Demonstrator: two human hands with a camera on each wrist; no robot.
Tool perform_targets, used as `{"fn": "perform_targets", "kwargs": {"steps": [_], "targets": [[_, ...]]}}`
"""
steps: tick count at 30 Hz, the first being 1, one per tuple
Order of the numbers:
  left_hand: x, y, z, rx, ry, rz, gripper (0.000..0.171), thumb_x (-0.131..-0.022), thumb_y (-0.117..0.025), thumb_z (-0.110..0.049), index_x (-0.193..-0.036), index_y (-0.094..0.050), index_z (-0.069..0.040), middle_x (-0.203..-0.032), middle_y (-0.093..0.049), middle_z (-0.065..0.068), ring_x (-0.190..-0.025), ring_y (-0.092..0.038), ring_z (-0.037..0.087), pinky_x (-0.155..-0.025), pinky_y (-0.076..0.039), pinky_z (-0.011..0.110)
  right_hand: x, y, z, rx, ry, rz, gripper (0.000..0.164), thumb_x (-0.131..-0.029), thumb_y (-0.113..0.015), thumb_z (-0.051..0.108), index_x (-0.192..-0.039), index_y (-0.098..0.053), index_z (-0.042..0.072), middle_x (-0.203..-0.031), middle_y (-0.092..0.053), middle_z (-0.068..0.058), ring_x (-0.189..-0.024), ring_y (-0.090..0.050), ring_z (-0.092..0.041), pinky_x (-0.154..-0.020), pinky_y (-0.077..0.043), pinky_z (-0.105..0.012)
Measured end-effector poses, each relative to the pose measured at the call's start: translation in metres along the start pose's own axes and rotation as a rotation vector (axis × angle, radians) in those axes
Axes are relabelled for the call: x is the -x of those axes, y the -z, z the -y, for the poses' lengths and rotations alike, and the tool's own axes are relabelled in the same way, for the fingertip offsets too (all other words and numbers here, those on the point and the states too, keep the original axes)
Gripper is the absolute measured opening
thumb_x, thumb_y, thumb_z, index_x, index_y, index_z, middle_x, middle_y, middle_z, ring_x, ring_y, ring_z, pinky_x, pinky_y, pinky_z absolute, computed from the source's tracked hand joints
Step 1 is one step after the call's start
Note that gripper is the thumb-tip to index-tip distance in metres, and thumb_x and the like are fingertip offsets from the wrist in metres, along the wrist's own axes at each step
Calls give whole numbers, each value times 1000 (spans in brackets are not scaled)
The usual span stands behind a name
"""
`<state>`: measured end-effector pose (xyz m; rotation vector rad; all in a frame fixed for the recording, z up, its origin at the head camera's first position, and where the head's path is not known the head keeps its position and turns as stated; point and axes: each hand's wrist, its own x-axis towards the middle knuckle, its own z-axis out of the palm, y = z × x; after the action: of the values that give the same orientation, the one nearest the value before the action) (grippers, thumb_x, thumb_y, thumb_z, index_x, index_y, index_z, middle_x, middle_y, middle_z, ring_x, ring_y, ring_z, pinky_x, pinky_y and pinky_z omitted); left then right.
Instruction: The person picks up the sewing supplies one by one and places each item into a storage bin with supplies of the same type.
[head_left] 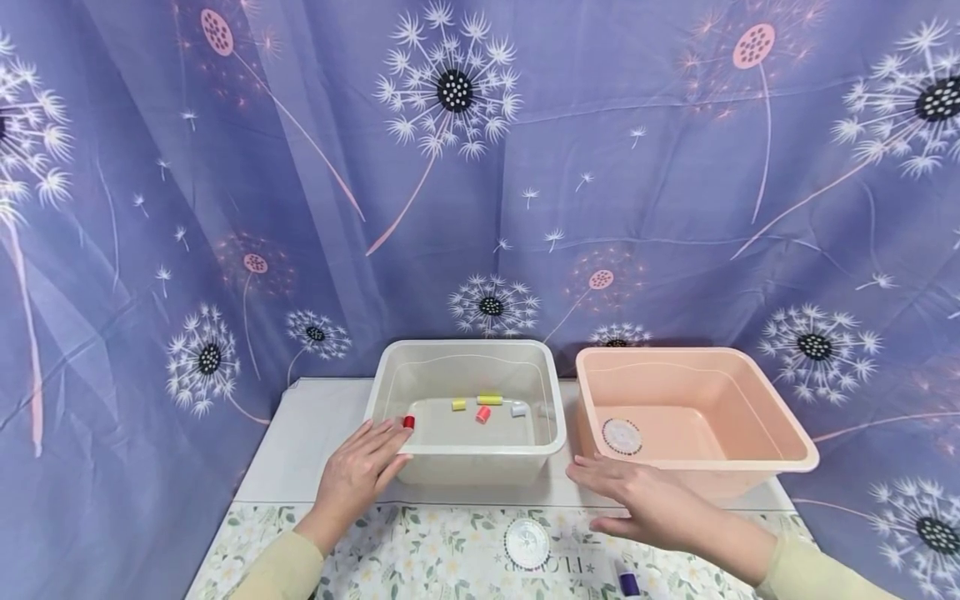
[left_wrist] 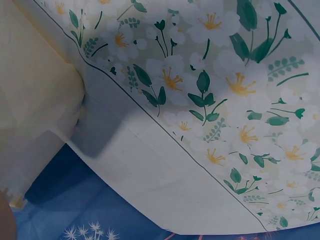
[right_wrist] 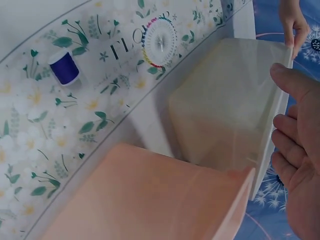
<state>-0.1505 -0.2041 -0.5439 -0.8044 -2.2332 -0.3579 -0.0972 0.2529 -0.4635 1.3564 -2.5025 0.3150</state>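
peach tub (head_left: 697,417) stands on the table (head_left: 322,417), right of a grey tub (head_left: 472,471). the left hand (head_left: 356,467) lies across the grey tub's near left corner, fingers stretched out; the right hand (head_left: 652,504), also straight-fingered and holding nothing, is by the peach tub's near left corner. one pin wheel (head_left: 622,437) lies inside the peach tub. a purple spool (head_left: 629,583) lies below the right hand; a red spool (head_left: 408,422) shows inside the grey tub, at the left fingertips.

Lettering (head_left: 565,566) "FLO" — on flowered tablecloth (head_left: 420,550)
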Motion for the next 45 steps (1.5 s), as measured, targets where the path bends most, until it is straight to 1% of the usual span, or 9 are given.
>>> {"fn": "perform_targets", "kwargs": {"steps": [14, 20, 24, 26, 27, 31, 33, 38, 45], "targets": [[-1, 0, 0, -2, -1, 3, 66, -114, -35, -56, -129, -79, -9, -126, -78, 11, -115, -75, 33, -106, -57, 57, 19, -18, 8, 16, 7, -36, 68, -82, -90, 44, -137, -73, 7, -136, -72, -13, -117, -75, -30, -92, -65, -52], [-1, 0, 0, -1, 2, 4, 66, -114, -35, -56, -129, -78, -9, -126, -77, 11, -116, -75, 32, -105, -57, 57, 28, -26, 9, 8, -3, -32, 69, -83, -91, 41, -139, -72, 6, -138, -72, -12, -121, -73, -29, -94, -64, -46], [-1, 0, 0, 2, 2, 7, 65, -114, -36, -56, -130, -78, -10, -127, -77, 11, -116, -75, 32, -106, -57, 57, 35, -31, 10, 24, -13, -38, 68, -86, -87, 47, -139, -72, 7, -141, -70, -11, -124, -71, -29, -114, -49, -28], [-1, 0, 1, 12, 2, 10, 58, -113, -44, -54, -131, -77, -9, -128, -77, 12, -117, -75, 32, -106, -56, 57, 39, -34, 11, 30, -20, -36, 68, -87, -86, 50, -139, -72, 8, -141, -70, -11, -125, -70, -29, -122, -34, -20], [0, 0, 1, 16, 2, 12, 54, -112, -50, -51, -132, -77, -9, -128, -77, 12, -117, -75, 33, -106, -56, 57, 41, -35, 11, 32, -23, -35, 68, -87, -85, 50, -139, -72, 8, -142, -70, -11, -125, -70, -28, -122, -33, -20], [1, 0, 2, 30, -2, 12, 45, -104, -68, -43, -133, -77, -9, -129, -76, 13, -117, -74, 34, -107, -56, 58, 48, -40, 11, 9, -49, -4, 66, -91, -84, 50, -140, -72, 9, -141, -70, -11, -126, -70, -29, -107, -57, -32], [0, 0, 2, 28, -3, 7, 46, -106, -64, -45, -132, -77, -9, -128, -77, 13, -116, -75, 34, -106, -56, 58, 51, -43, 11, 4, -58, 3, 66, -89, -85, 49, -140, -72, 9, -140, -71, -11, -125, -71, -30, -95, -64, -45], [-1, -1, 1, 12, 4, 1, 63, -114, -38, -56, -130, -78, -9, -126, -77, 12, -115, -75, 34, -105, -57, 58, 56, -48, 11, -16, -75, 19, 67, -86, -89, 43, -141, -71, 8, -140, -71, -12, -123, -71, -32, -93, -64, -49], [-1, -1, 1, 7, 7, 5, 66, -114, -35, -57, -129, -78, -9, -125, -78, 13, -114, -76, 34, -104, -57, 58, 66, -55, 12, -54, -125, 60, 71, -89, -87, 43, -149, -65, 13, -144, -69, -7, -123, -71, -34, -87, -66, -53]]}}
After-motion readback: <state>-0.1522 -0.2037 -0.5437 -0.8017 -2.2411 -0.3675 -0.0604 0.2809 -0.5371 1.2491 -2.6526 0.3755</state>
